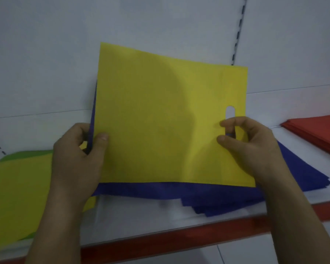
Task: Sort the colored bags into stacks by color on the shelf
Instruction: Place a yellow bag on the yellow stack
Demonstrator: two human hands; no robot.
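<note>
Left hand [78,155], right hand [250,145] pinch one yellow bag [160,111]; one blue stack [217,199] below.

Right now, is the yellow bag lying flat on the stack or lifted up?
Lifted. The yellow bag stands nearly upright, unfolded, over the blue bags; the left hand and right hand pinch its sides.

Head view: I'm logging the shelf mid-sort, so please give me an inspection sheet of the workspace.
Surface: white shelf, red front edge.
Job's things: yellow bag held upright, a blue bag behind it; blue stack beneath; yellow stack over green bags at left; red stack at right.
Clutter: nothing seen.
Hands: left hand grips the yellow bag's left edge; right hand pinches it near its right edge.
Cables: nothing seen.
Surroundings: white back panel, slotted upright.
</note>
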